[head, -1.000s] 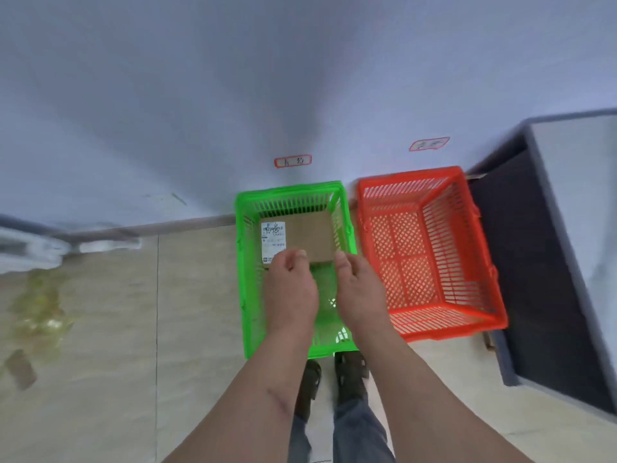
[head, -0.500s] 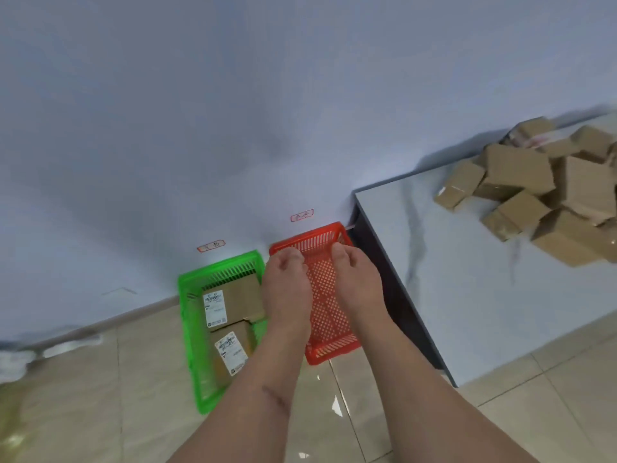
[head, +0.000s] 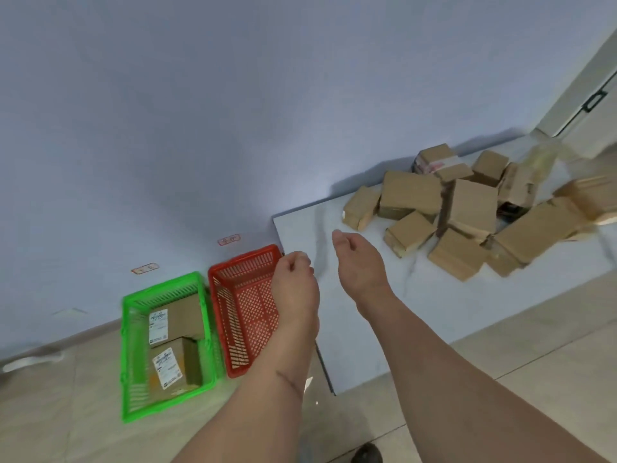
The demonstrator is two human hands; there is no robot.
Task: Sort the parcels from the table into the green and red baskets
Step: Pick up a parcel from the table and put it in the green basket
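Two labelled parcels (head: 175, 342) are seen lying in the green basket (head: 128, 362) on the floor, with the red basket (head: 222, 315) just beside it. The left hand (head: 295, 292) is held over the red basket, fingers loosely curled and holding nothing. The right hand (head: 359, 262) is held relaxed and unladen above the table (head: 384, 315), near the heaped cardboard parcels (head: 467, 212).
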